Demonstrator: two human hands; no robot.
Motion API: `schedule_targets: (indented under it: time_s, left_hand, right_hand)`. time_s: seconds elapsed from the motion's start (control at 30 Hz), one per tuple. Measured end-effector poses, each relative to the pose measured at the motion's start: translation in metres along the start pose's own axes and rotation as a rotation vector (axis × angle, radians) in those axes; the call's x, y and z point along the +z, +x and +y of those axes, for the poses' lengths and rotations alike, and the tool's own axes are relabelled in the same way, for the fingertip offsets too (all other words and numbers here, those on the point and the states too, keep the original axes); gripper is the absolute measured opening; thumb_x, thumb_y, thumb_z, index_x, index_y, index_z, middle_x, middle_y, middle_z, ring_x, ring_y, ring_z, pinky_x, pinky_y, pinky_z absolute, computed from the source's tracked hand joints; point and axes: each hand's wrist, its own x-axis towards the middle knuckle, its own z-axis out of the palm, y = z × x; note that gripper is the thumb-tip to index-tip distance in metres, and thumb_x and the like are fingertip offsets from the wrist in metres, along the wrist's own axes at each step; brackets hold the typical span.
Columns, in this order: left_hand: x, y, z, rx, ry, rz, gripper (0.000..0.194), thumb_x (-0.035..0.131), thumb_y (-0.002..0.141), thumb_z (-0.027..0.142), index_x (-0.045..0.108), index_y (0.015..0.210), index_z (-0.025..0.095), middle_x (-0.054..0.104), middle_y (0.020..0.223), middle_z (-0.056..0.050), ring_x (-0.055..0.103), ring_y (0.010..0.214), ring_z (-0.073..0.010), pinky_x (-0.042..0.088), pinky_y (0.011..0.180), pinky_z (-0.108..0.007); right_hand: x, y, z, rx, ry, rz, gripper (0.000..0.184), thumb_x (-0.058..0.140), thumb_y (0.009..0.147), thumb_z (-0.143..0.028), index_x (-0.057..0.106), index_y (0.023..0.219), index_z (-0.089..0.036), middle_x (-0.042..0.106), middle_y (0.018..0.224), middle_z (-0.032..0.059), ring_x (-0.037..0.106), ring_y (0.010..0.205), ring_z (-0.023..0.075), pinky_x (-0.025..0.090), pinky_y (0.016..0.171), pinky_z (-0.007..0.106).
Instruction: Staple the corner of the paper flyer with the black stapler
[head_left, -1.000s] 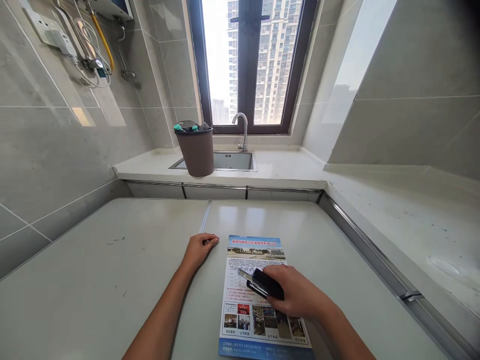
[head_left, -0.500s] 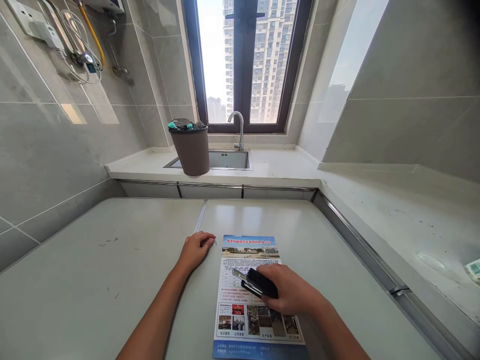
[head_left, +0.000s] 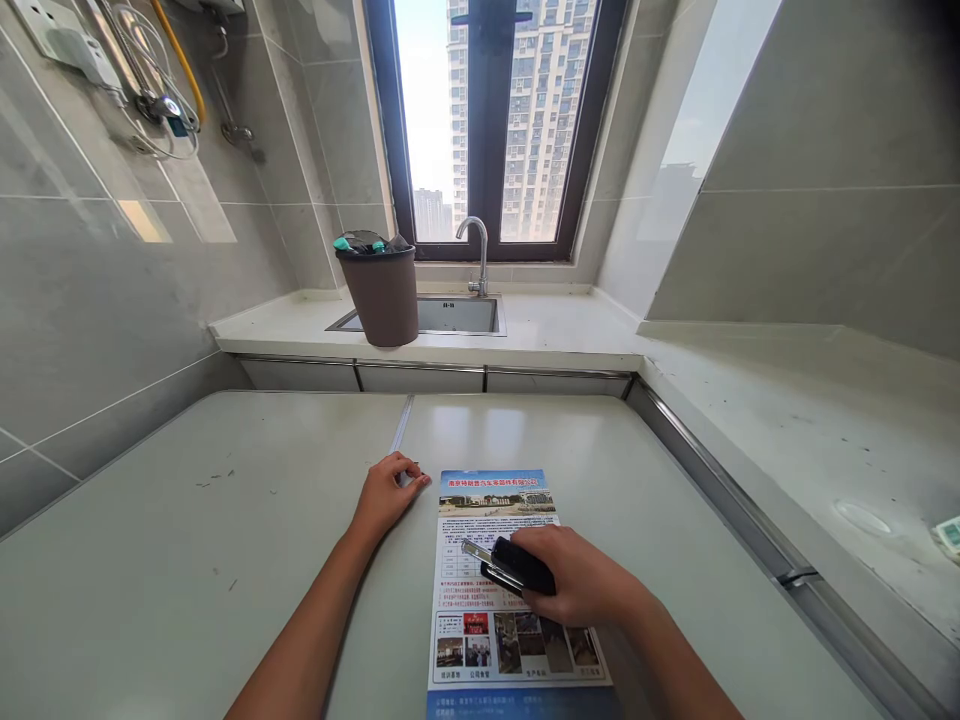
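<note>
A black stapler (head_left: 519, 568) is gripped in my right hand (head_left: 566, 575), its metal end pointing left over the printed leaflet (head_left: 472, 560). The leaflet carries blue bands, Chinese text and small photos, and lies flat on the pale table. My right hand and the stapler cover part of its middle. Left of the leaflet's top corner, my left hand (head_left: 390, 490) rests on the table with its fingers curled and its thumb and fingertips close together. Whatever those fingertips may hold is too small to make out.
Tiny dark slivers (head_left: 217, 480) lie scattered on the left of the table (head_left: 300, 560). Beyond its far edge stands a brown bin (head_left: 382, 300) at a sink (head_left: 461, 316) with a faucet (head_left: 482, 260). A white counter (head_left: 810, 400) runs along the right.
My left hand has shifted slightly, its fingers curling at the same spot. The leaflet's upper part sits slightly farther left. My right hand keeps the stapler in nearly the same place.
</note>
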Motion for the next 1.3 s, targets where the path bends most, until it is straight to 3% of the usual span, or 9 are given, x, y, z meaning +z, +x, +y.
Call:
schedule_targets:
  time_s: [0.13, 0.23, 0.33, 0.47, 0.9, 1.0, 1.17, 1.23, 1.3]
  left_hand:
    - [-0.001, 0.000, -0.003, -0.109, 0.021, 0.236, 0.011, 0.062, 0.087, 0.031, 0.067, 0.086, 0.022, 0.069, 0.088, -0.003, 0.057, 0.073, -0.0192, 0.046, 0.073, -0.032]
    - [0.003, 0.002, -0.009, -0.067, 0.073, 0.164, 0.029, 0.053, 0.089, 0.021, 0.069, 0.113, 0.023, 0.072, 0.112, -0.006, 0.063, 0.093, -0.0233, 0.048, 0.088, -0.037]
    - [0.008, 0.003, -0.015, -0.021, 0.171, 0.064, 0.029, 0.054, 0.089, 0.018, 0.075, 0.107, 0.026, 0.072, 0.118, -0.006, 0.062, 0.108, -0.0276, 0.046, 0.096, -0.043]
    - [0.011, 0.003, -0.018, -0.018, 0.189, 0.058, 0.020, 0.057, 0.088, 0.020, 0.075, 0.094, 0.024, 0.075, 0.102, -0.006, 0.064, 0.099, -0.0269, 0.048, 0.092, -0.042]
    - [0.007, 0.004, -0.019, -0.046, 0.030, 0.163, 0.024, 0.057, 0.091, 0.032, 0.072, 0.108, 0.024, 0.076, 0.096, -0.005, 0.067, 0.088, -0.0236, 0.050, 0.082, -0.037]
    - [0.005, 0.002, -0.010, 0.001, -0.070, 0.136, 0.025, 0.057, 0.094, 0.036, 0.074, 0.108, 0.024, 0.076, 0.103, -0.005, 0.067, 0.087, -0.0212, 0.049, 0.077, -0.033]
    - [0.016, -0.010, 0.024, 0.054, -0.277, 0.032, 0.028, 0.060, 0.095, 0.043, 0.077, 0.109, 0.025, 0.077, 0.099, -0.004, 0.063, 0.078, -0.0175, 0.048, 0.072, -0.029]
    - [0.024, -0.015, 0.037, 0.073, -0.334, -0.053, 0.028, 0.060, 0.096, 0.043, 0.077, 0.111, 0.026, 0.076, 0.101, -0.003, 0.064, 0.082, -0.0182, 0.048, 0.074, -0.030]
    - [0.030, -0.018, 0.044, 0.071, -0.367, -0.097, 0.028, 0.060, 0.097, 0.043, 0.075, 0.112, 0.026, 0.076, 0.102, -0.003, 0.064, 0.085, -0.0187, 0.049, 0.076, -0.030]
  right_hand:
    - [0.000, -0.001, 0.000, 0.012, -0.007, 0.001, 0.017, 0.064, 0.073, -0.019, 0.051, 0.084, -0.023, 0.064, 0.085, -0.0013, 0.051, 0.072, 0.0151, 0.031, 0.064, 0.026]
    - [0.000, 0.000, 0.000, 0.015, -0.005, -0.011, 0.017, 0.064, 0.074, -0.019, 0.051, 0.084, -0.022, 0.065, 0.087, -0.0009, 0.053, 0.074, 0.0155, 0.032, 0.065, 0.026]
    - [0.000, 0.000, 0.000, 0.022, -0.005, -0.022, 0.018, 0.065, 0.073, -0.021, 0.050, 0.084, -0.022, 0.065, 0.087, -0.0012, 0.053, 0.075, 0.0153, 0.032, 0.066, 0.025]
    - [0.001, 0.001, 0.001, 0.018, -0.014, -0.012, 0.018, 0.065, 0.073, -0.019, 0.050, 0.084, -0.022, 0.064, 0.087, -0.0011, 0.052, 0.074, 0.0153, 0.032, 0.066, 0.025]
    - [0.004, 0.002, 0.005, -0.017, 0.012, 0.026, 0.020, 0.065, 0.071, -0.018, 0.049, 0.083, -0.022, 0.062, 0.085, -0.0023, 0.049, 0.072, 0.0141, 0.031, 0.065, 0.025]
    - [0.005, 0.002, 0.005, -0.016, 0.002, 0.041, 0.020, 0.065, 0.072, -0.018, 0.047, 0.081, -0.022, 0.062, 0.083, -0.0024, 0.047, 0.070, 0.0135, 0.030, 0.063, 0.024]
    - [0.003, 0.002, 0.005, -0.061, -0.005, 0.115, 0.021, 0.068, 0.071, -0.017, 0.050, 0.080, -0.022, 0.062, 0.082, -0.0023, 0.050, 0.070, 0.0141, 0.032, 0.062, 0.025]
    - [0.001, 0.002, 0.007, -0.058, 0.023, 0.190, 0.022, 0.069, 0.075, -0.018, 0.056, 0.091, -0.023, 0.066, 0.091, -0.0003, 0.056, 0.078, 0.0166, 0.038, 0.068, 0.026]
    - [0.000, 0.004, 0.012, -0.034, 0.043, 0.280, 0.034, 0.069, 0.079, -0.018, 0.059, 0.111, -0.025, 0.068, 0.108, 0.0028, 0.061, 0.094, 0.0203, 0.044, 0.079, 0.029]
